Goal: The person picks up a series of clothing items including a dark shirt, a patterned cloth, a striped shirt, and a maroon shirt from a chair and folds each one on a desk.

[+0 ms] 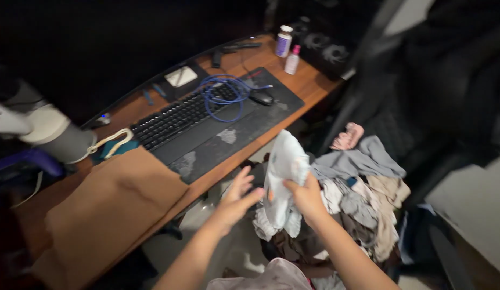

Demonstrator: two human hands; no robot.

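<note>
My right hand [306,197] gripped one pale blue-white cloth garment [285,172]; my left hand [236,200] hung spread, while the jumbled clothes heap [362,204] remained unsorted.

Wooden desk with computer gear beside a heap of clothes

A black keyboard [177,119] sat on a dark desk mat [244,134] on the wooden desk [314,83], with a coiled blue cable [224,96] lying across it and a black mouse [262,97] just beside. Two small bottles [288,49] stood near the far edge. A brown cloth [107,209] covered the near end, and a pile of clothes [362,198] lay below.
</note>
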